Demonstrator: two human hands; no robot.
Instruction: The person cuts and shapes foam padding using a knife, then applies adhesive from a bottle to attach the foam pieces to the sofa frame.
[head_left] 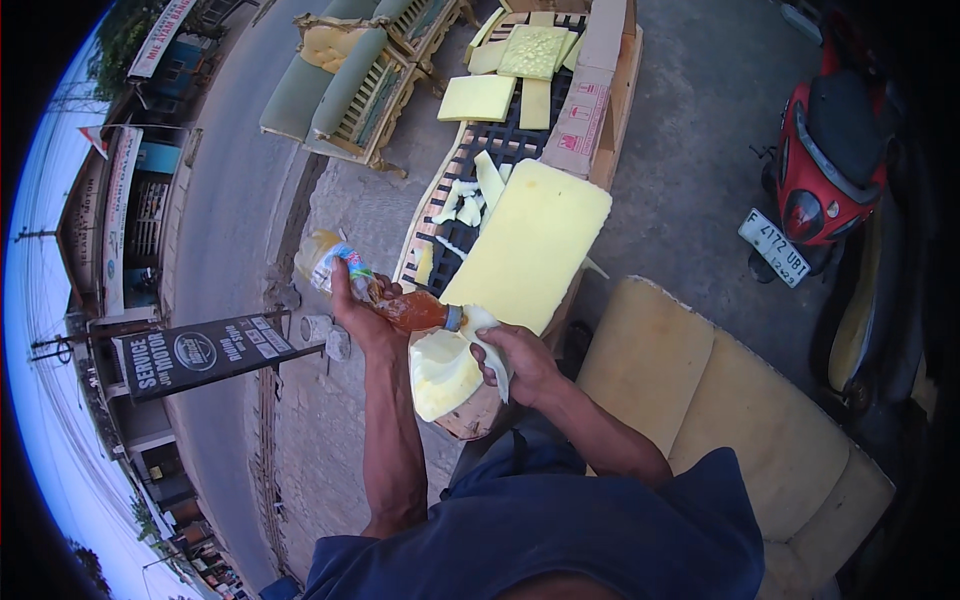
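My left hand (365, 308) is wrapped round a clear plastic bottle (415, 312) with amber liquid in its neck end. The bottle lies tilted nearly level, its mouth pointing right. In my right hand (522, 362) is a thin pale foam piece (487, 340), pinched between thumb and fingers right at the bottle's mouth. Below both hands sits a cream foam block (440, 375). Just beyond them a large yellow foam sheet (540, 240) lies across a frame of black webbing (465, 160).
Foam scraps (465, 202) and several cut foam pads (478, 98) lie farther along the webbing, beside a cardboard strip (585, 110). A beige sofa cushion (690, 390) stands at my right, a red scooter (825, 160) beyond it. Carved green sofas (345, 90) stand by the road.
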